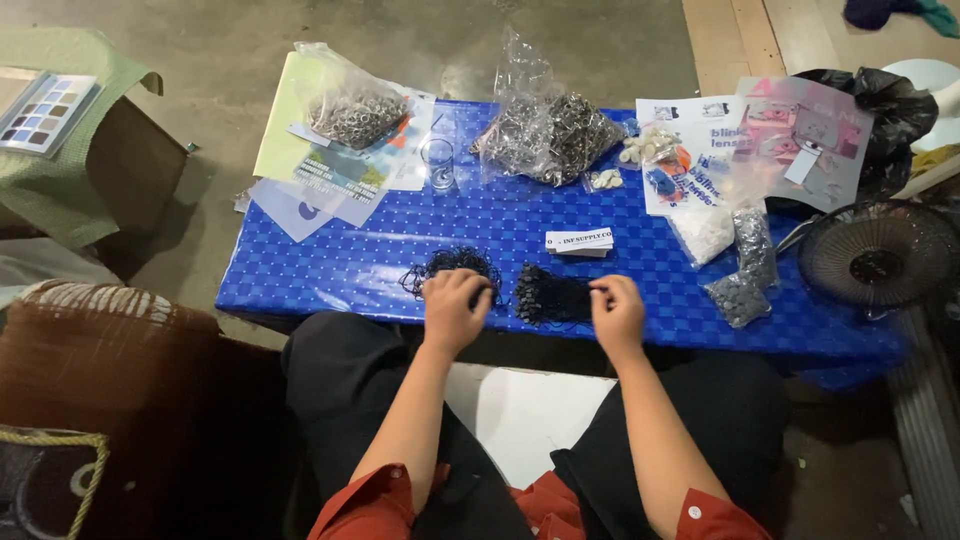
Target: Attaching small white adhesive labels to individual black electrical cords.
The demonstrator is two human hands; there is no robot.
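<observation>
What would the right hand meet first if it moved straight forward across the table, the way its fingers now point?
Probably the small white card stack, lying just beyond the right hand on the blue table; depth is unclear.

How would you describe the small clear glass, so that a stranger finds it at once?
Look at the blue checked table, along its far edge. The small clear glass stands upright between two clear bags of metal rings. Unlike them, it is rigid and looks empty.

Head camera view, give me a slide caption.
Left hand and right hand rest on black cords on a blue table.
</observation>
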